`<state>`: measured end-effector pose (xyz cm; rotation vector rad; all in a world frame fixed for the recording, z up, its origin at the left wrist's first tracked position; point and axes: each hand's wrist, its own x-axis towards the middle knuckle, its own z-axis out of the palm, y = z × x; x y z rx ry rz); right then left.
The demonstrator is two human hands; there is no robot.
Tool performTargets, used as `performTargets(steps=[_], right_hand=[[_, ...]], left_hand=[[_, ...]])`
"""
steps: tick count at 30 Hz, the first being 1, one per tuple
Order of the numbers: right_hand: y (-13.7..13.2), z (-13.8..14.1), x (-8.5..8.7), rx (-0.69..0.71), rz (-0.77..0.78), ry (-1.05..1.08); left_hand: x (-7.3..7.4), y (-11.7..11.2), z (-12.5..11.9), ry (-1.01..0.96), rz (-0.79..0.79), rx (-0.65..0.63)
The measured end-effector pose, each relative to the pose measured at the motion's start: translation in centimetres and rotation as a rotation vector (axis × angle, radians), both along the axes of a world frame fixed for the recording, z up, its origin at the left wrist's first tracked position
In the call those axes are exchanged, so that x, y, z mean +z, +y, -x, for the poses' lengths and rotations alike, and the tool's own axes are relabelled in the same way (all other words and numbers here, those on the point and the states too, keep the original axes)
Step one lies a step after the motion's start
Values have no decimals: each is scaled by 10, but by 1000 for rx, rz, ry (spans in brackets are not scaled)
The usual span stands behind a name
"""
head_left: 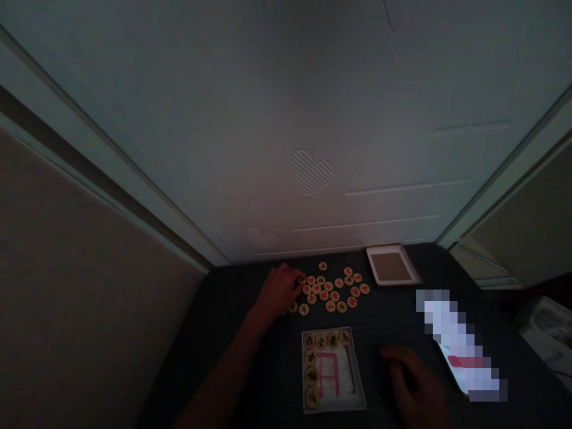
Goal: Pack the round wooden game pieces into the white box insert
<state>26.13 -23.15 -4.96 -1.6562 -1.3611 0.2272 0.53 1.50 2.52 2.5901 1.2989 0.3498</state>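
Observation:
Several round wooden chess pieces (333, 289) with red or black characters lie scattered on a dark table (232, 333). My left hand (279, 291) reaches to the left edge of that pile, its fingertips pinched on one black-marked piece (301, 279). An open shallow box (333, 369) lies near me, with several pieces lined along its top and left sides. My right hand (413, 381) rests palm down on the table just right of the box, fingers loosely together, holding nothing.
The box's lid (393, 265) lies upturned at the table's far right. A blurred-out flat thing (462, 345) lies right of my right hand. A pale wall panel with embossed hearts (313, 173) rises behind the table. The room is dim.

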Motion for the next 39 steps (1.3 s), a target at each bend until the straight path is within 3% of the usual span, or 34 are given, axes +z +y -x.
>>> performTargets(steps=[3, 5, 7, 10, 13, 19, 23, 27, 32, 39], right_hand=[[-1, 1, 1, -14, 17, 12], [-2, 0, 1, -13, 23, 12], [-2, 0, 1, -7, 32, 7], [-2, 0, 0, 2, 52, -1], [-2, 0, -2, 6, 66, -14], [-6, 3, 0, 45, -31, -132], [-6, 27, 9, 315, -104, -295], [-1, 56, 14, 522, -29, -460], [7, 64, 6, 511, 66, -582], [4, 63, 1, 489, 60, -632]], left_hand=[[12, -15, 3, -21, -19, 48], [21, -43, 6, -58, -25, 64], [24, -81, 8, -155, 9, -23], [17, -137, 5, -165, 100, -90], [4, -167, -2, -110, 102, -57], [-10, -173, 10, -184, 136, 72], [-25, -186, 22, -376, 196, 303], [-45, -200, 19, -407, 205, 454], [-59, -207, 13, -429, 182, 527], [-55, -203, 11, -444, 164, 543]])
